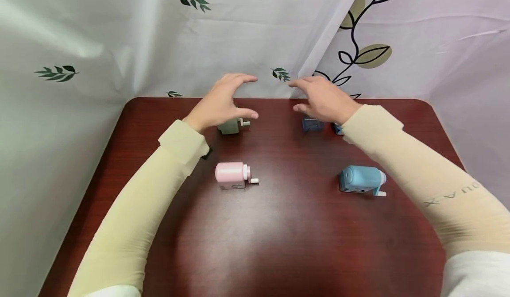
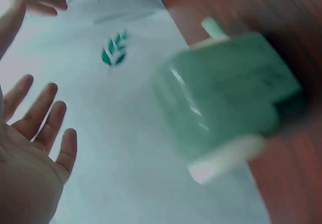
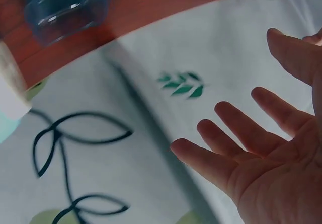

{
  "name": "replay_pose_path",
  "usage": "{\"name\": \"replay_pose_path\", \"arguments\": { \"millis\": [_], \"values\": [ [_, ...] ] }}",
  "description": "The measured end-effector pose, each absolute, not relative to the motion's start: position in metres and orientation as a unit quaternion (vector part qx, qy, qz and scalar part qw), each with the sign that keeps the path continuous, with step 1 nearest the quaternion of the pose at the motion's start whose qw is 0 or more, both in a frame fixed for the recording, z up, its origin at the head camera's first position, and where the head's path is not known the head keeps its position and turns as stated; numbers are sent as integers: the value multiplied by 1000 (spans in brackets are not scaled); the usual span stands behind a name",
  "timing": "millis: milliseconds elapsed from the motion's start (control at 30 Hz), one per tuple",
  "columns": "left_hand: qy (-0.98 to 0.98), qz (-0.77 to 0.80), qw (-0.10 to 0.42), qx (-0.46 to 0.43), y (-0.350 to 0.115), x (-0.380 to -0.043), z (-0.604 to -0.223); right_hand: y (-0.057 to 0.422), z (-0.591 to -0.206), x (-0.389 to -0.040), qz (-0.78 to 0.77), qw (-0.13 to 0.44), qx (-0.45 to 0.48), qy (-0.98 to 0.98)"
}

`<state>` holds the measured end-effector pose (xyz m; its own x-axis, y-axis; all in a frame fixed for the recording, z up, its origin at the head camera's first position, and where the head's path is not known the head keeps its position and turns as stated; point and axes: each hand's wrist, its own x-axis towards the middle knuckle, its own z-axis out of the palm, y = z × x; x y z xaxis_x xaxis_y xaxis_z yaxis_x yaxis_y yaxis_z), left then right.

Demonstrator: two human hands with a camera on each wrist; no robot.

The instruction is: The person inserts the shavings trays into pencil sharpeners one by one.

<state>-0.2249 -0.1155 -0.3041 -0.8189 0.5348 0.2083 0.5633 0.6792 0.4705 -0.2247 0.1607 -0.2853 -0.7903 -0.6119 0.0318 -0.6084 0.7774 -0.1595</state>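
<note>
My left hand (image 1: 223, 101) is raised over the far left of the table, holding nothing, with thumb and fingers spread apart. Beneath it is a green hand-crank pencil sharpener (image 1: 229, 128), partly covered by the hand in the head view; the left wrist view shows its body (image 2: 221, 93) blurred and close. Facing it, my right hand (image 1: 327, 98) hovers at the far right, also without any object and with fingers extended. Below that hand sits a dark blue see-through container (image 1: 312, 125). A second blue item (image 1: 338, 129) is mostly hidden by the right wrist.
A pink crank pencil sharpener (image 1: 231, 175) lies left of the middle of the brown table (image 1: 287, 239). Toward the right is a teal one (image 1: 360, 179), its crank beside the right forearm. White leaf-printed cloth (image 1: 247, 31) hangs behind the table's far edge.
</note>
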Motion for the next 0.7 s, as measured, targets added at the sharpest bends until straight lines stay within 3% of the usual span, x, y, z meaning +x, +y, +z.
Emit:
{"name": "replay_pose_path", "arguments": {
  "millis": [133,367,700],
  "values": [
    [-925,-219,16,-310,-87,-229,-291,184,-279,-224,-83,30,-295,952],
    [-941,-147,-54,-299,-24,-231,-277,224,-276,-223,-73,56,-267,959],
    [-951,-86,-116,-273,38,-238,-289,265,-282,-215,-22,95,-249,964]
  ]
}}
